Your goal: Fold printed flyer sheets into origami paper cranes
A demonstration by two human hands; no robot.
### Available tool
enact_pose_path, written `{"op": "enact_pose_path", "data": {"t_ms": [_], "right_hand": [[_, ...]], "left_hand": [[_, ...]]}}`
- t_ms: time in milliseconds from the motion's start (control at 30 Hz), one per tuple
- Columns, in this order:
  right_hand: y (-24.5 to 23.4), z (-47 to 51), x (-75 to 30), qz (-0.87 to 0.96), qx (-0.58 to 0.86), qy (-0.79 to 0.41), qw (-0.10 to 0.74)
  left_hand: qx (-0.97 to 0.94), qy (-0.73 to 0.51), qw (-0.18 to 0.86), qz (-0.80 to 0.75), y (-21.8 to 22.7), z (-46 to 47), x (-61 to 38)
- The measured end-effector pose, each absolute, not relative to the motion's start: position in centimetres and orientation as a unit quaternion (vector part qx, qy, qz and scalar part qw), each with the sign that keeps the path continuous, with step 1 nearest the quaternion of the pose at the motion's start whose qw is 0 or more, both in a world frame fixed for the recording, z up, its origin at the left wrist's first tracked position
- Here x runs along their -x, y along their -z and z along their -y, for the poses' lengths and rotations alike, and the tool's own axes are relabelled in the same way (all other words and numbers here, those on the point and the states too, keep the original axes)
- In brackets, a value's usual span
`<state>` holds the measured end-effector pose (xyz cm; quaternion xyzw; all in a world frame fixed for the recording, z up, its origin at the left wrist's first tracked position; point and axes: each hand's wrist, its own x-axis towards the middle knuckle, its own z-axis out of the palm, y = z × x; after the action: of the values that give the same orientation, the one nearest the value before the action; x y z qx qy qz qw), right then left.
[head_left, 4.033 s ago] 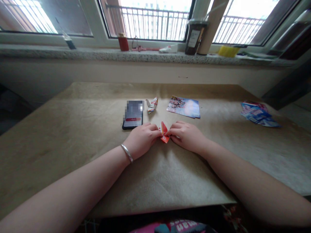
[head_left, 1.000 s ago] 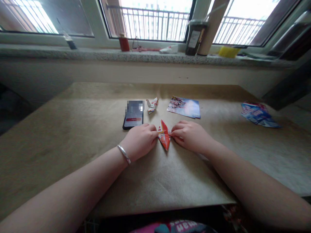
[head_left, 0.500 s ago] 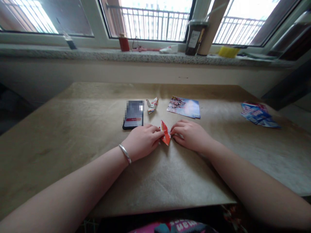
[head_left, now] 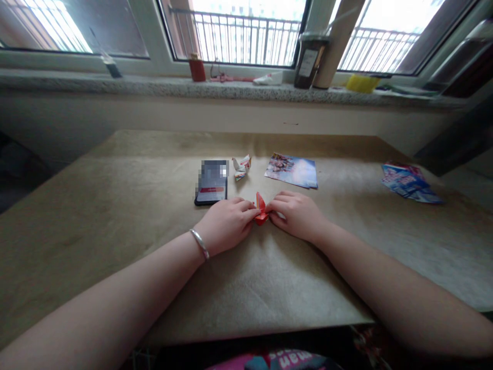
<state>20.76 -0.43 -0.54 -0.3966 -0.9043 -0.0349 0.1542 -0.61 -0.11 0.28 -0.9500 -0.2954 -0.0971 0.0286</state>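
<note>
Small red-orange folded paper is being pinched on both sides by left hand and right hand, partly covered by fingers. One pointed tip is being aimed toward table's far edge; paper is being kept midway between side edges.

Centre: red-orange folded paper piece, smooth, crisply creased. Far centre: white multicoloured folded paper figure, creased; blue printed rectangular paper sheets, smooth, slight sheen. Left: black rectangular phone, smooth, flat screen. Near left: silver rounded bangle, polished metal. Tan tabletop: smooth, leather-like, low sheen. Far: grey speckled windowsill, stone-like.
</note>
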Motion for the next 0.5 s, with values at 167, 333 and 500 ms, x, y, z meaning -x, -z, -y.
{"op": "enact_pose_path", "data": {"t_ms": [167, 333, 500], "right_hand": [[0.75, 0.27, -20.72, 0.895, 0.418, 0.014, 0.153], [0.92, 0.13, -20.71, 0.887, 0.433, -0.004, 0.159], [0.91, 0.01, -20.99, 0.897, 0.413, -0.008, 0.159]], "left_hand": [[0.953, 0.084, 0.024, 0.29, -0.45, 0.28, 0.65], [0.954, 0.079, 0.017, 0.288, -0.76, 0.5, 0.63], [0.956, 0.065, 0.027, 0.284, -1.0, 0.86, 0.56]]}}
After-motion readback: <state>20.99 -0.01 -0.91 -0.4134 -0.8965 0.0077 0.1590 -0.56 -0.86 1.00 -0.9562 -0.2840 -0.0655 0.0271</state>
